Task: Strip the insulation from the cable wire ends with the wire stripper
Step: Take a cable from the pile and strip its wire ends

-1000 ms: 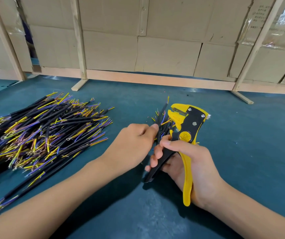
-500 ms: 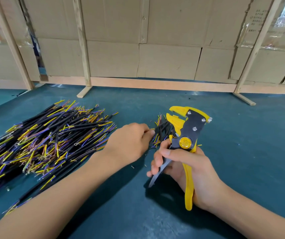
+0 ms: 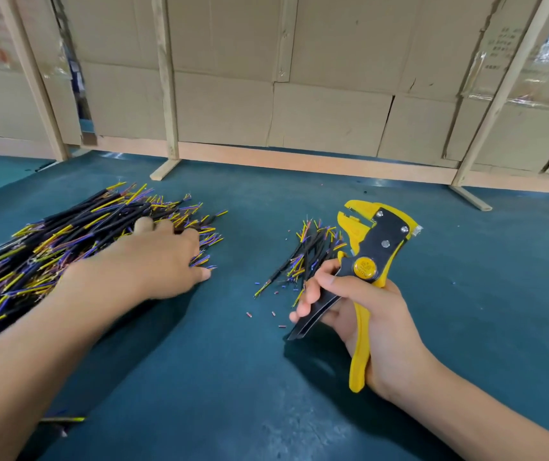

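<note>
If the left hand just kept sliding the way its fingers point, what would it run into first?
The left hand already lies on the near edge of the big cable pile, fingers aimed up and right. Going on, it would likely push through the yellow and purple wire ends there; depth is hard to judge.

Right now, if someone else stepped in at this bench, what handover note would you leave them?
Left hand: reaching onto the large pile of cables at left; blurred, so grip unclear.
Right hand: grips the yellow wire stripper, held just off the green mat.
Small pile of cables lies beside the stripper's head, with cut insulation bits scattered around it; these look done.
Left: most of the job. Pick one cable from the large pile, strip its ends, add it to the small pile.
</note>
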Action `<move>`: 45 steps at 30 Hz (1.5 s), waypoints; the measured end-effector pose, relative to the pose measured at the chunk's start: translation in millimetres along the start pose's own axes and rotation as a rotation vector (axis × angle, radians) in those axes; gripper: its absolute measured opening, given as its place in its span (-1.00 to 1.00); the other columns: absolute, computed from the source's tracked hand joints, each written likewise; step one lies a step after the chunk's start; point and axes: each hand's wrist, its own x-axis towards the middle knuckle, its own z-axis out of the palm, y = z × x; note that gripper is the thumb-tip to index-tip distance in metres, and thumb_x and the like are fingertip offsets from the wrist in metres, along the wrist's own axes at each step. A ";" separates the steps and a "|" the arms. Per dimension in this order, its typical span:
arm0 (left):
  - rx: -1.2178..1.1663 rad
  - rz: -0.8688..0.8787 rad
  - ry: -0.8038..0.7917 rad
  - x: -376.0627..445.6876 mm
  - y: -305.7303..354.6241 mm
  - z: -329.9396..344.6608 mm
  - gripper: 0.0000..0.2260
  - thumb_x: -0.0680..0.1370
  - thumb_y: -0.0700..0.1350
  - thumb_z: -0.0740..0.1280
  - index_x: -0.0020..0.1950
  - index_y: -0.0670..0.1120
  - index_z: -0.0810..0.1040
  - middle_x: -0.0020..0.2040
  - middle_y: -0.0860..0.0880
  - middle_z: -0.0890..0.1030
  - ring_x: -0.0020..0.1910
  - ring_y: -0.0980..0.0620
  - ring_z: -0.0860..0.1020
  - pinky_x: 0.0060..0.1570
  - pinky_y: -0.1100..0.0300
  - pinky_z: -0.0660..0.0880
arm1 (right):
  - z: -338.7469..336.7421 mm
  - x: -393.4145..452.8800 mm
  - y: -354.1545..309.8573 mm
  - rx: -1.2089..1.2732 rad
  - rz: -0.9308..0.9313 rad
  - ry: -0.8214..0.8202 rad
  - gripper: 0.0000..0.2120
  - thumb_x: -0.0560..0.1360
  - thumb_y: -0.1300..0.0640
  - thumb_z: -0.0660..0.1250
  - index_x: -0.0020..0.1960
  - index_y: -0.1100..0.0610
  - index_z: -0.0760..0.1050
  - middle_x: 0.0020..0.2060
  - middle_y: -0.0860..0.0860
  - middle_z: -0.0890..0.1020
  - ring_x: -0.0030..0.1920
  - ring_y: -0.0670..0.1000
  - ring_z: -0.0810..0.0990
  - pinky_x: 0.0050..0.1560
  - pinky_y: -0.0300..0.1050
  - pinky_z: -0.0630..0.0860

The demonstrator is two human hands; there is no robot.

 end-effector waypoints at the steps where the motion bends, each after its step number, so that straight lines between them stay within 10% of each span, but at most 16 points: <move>1: -0.015 -0.032 -0.078 -1.4 -5.9 -1.1 -0.64 0.59 0.26 0.23 0.29 0.10 0.37 0.25 -0.08 0.37 0.35 -0.18 0.30 0.29 -0.04 0.35 | 0.2 0.5 -0.1 0.000 0.003 0.005 -0.96 0.42 0.27 0.39 -0.20 0.16 0.57 -0.32 0.23 0.52 -0.34 0.25 0.54 -0.15 0.21 0.58; 11: 0.040 0.035 0.121 -11.9 13.9 1.2 -0.84 0.58 -0.14 0.23 0.15 -0.05 0.44 0.16 -0.09 0.42 0.24 -0.16 0.40 0.20 -0.09 0.46 | 0.5 2.2 -0.9 0.037 0.038 0.013 -0.98 0.40 0.27 0.38 -0.19 0.19 0.54 -0.30 0.23 0.50 -0.33 0.25 0.53 -0.14 0.23 0.57; 21: -0.371 0.716 0.769 -33.3 49.8 1.0 -0.81 0.67 -0.11 0.18 0.12 -0.12 0.56 -0.04 0.00 0.52 -0.22 -0.10 0.52 -0.35 -0.07 0.52 | -0.5 0.6 -0.2 -0.001 0.022 -0.062 -0.94 0.42 0.22 0.42 -0.16 0.19 0.56 -0.31 0.22 0.52 -0.32 0.24 0.54 -0.13 0.23 0.59; 40: -0.662 0.859 0.727 -29.8 62.1 15.2 -0.87 0.66 -0.14 0.29 0.19 -0.08 0.55 -0.10 0.12 0.56 -0.18 0.23 0.47 -0.15 0.36 0.42 | -3.1 5.1 -2.6 -0.062 -0.053 0.080 -0.90 0.46 0.21 0.40 -0.11 0.24 0.53 -0.29 0.23 0.57 -0.34 0.24 0.55 -0.14 0.27 0.57; 45: -0.693 0.782 0.748 -29.9 64.3 16.2 -0.87 0.57 -0.15 0.45 0.10 -0.11 0.60 -0.19 0.45 0.43 -0.24 0.43 0.43 -0.18 0.55 0.27 | -3.2 5.2 -3.3 -0.068 -0.051 0.076 -0.93 0.47 0.20 0.39 -0.15 0.20 0.54 -0.29 0.21 0.57 -0.33 0.25 0.55 -0.12 0.29 0.57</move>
